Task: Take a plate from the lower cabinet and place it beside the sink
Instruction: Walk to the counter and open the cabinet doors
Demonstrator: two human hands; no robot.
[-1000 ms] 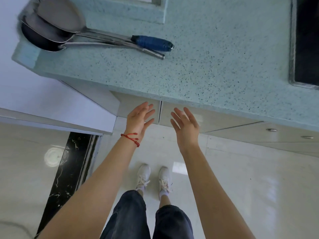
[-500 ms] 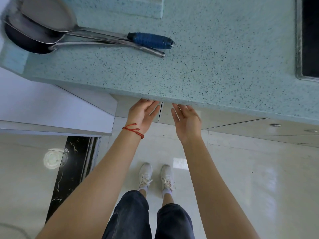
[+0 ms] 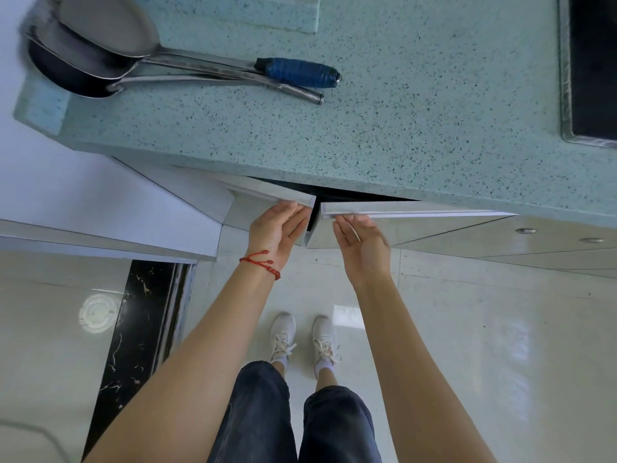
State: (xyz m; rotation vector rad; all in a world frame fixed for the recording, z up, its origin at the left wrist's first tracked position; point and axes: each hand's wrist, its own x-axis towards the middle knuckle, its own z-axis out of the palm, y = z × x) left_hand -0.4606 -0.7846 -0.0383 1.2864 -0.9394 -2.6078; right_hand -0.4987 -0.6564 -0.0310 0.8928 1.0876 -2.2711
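Note:
Below the speckled blue-green countertop [image 3: 384, 121], two white lower cabinet doors stand slightly ajar with a dark gap behind them. My left hand [image 3: 275, 228], with a red string bracelet at the wrist, has its fingers hooked on the top edge of the left door [image 3: 273, 194]. My right hand [image 3: 362, 243] curls its fingers on the top edge of the right door [image 3: 400, 211]. No plate is visible; the cabinet's inside is dark and hidden. The sink's steel rim [image 3: 564, 78] shows at the far right of the counter.
Two metal ladles [image 3: 100, 58] lie stacked at the counter's left end, one with a blue-taped handle [image 3: 298, 72]. A white wall panel [image 3: 83, 208] stands to the left. Glossy pale floor tiles, a black marble strip [image 3: 133, 329] and my shoes [image 3: 302, 339] are below.
Both hands rose to the doors' top edges, took hold and pulled. The two doors, shut before, now stand a little way out from the cabinet.

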